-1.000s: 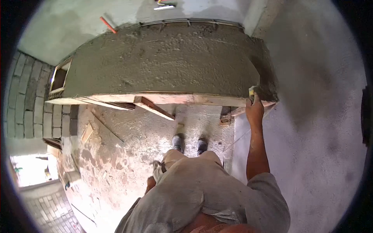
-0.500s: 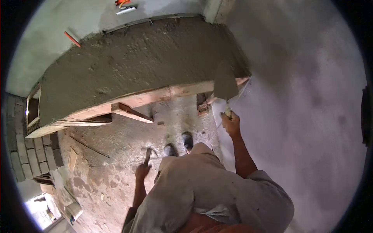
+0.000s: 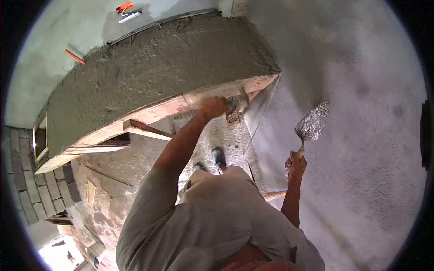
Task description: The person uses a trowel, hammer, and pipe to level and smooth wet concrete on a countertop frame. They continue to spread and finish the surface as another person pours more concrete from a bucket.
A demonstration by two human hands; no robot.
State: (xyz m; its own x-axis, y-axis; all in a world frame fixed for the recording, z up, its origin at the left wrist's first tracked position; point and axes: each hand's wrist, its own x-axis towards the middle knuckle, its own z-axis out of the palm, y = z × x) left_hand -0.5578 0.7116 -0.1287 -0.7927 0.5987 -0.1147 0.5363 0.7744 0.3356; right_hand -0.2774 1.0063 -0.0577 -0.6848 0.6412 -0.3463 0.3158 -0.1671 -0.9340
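My left hand (image 3: 212, 107) is wrapped round the handle of a hammer (image 3: 244, 96), whose head, somewhat blurred, is against the front of the wooden form board (image 3: 160, 108) near its right end. Behind that board spreads a slab of wet grey concrete (image 3: 158, 67) with a roughly smoothed top. Out to the right, my right hand (image 3: 296, 165) grips a pointed trowel (image 3: 313, 122) by its handle. The trowel's blade points up and away, with a shiny, mottled face towards me, in front of the grey plastered wall.
The plastered wall (image 3: 361, 149) borders the right side. Under the form, a timber brace (image 3: 147, 131) juts out towards me. A hollow block (image 3: 233, 119) lies below the board's right end. Orange conduit (image 3: 74, 56) sticks out at the back wall. Stacked blocks (image 3: 34, 180) stand at left.
My left hand has brought the hammer up from low beside my leg to the board's right end. My right hand has swung the trowel right and down, away from the slab's corner.
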